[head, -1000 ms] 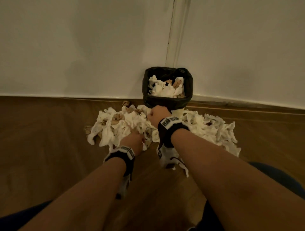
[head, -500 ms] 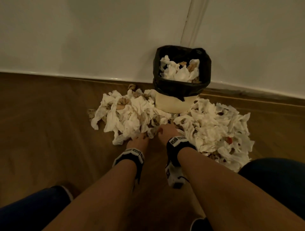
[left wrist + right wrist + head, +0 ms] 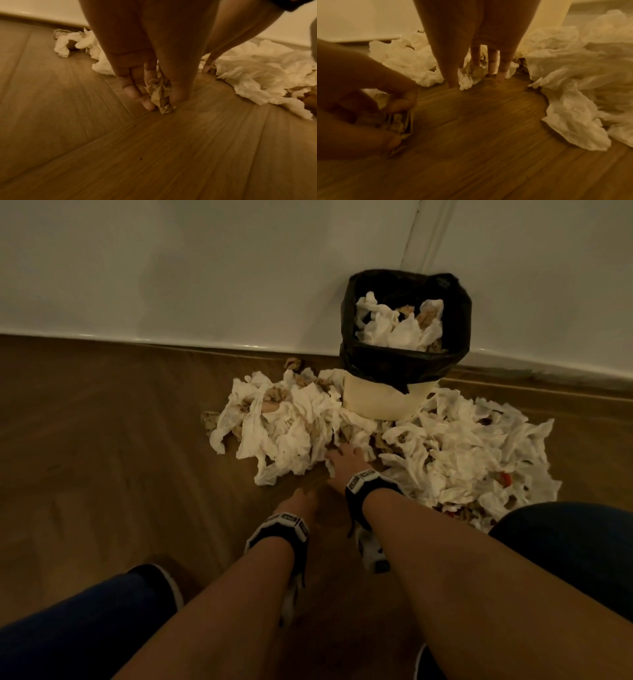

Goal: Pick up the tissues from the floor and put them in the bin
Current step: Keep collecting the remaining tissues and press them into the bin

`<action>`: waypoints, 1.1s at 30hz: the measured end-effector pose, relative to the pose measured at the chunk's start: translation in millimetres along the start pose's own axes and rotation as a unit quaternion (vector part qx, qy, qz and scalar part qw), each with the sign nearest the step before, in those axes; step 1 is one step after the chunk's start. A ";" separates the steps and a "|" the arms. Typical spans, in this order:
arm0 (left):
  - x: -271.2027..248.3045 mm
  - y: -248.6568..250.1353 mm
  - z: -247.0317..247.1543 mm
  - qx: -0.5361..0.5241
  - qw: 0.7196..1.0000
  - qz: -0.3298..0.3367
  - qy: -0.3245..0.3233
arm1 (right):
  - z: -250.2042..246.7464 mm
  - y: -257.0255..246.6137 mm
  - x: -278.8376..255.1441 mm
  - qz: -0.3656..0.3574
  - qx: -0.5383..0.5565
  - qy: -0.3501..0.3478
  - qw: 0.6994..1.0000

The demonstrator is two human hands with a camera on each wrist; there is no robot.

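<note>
I am seeing bare wooden floor [image 3: 102, 457] lying open to the left of and in front of both hands, giving free passage there. Two heaps are blocking the way: the left tissue pile [image 3: 287, 422] and the right tissue pile [image 3: 472, 460], pressing against the base of the bin [image 3: 387, 402], with only a narrow strip of floor between them. The bin is standing against the wall [image 3: 205, 268], closing off approach from behind, and tissues are sitting high in its mouth.
</note>
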State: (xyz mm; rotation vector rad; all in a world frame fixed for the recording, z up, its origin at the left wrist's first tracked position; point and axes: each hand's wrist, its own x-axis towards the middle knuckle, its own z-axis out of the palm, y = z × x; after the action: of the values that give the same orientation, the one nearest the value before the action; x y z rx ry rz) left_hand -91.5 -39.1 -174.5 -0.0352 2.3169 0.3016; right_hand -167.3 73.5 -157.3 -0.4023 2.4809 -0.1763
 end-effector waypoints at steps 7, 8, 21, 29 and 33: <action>-2.7 -14.8 0.5 -0.023 0.999 -0.012 0.022 | 11.2 -7.5 -0.2 0.010 -0.034 -0.046 0.998; -3.4 -15.8 0.4 -0.027 0.999 -0.027 0.031 | 11.3 -7.7 -0.8 0.013 -0.027 -0.039 0.999; -26.8 -4.5 -21.5 -0.061 0.988 0.017 0.139 | -38.1 18.1 -40.2 0.081 0.252 0.066 0.962; -51.4 29.4 -65.6 -0.138 0.964 0.043 0.223 | -87.6 43.2 -82.7 0.084 0.357 0.141 0.920; -66.2 56.1 -114.0 -0.140 0.943 0.076 0.292 | -131.8 47.6 -96.1 0.067 0.412 0.184 0.890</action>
State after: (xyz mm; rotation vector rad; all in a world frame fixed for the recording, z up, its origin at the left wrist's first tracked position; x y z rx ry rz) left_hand -133.4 -15.0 -39.7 -0.0986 2.8488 0.7885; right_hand -183.5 154.0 -8.5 0.1878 2.4854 -1.2899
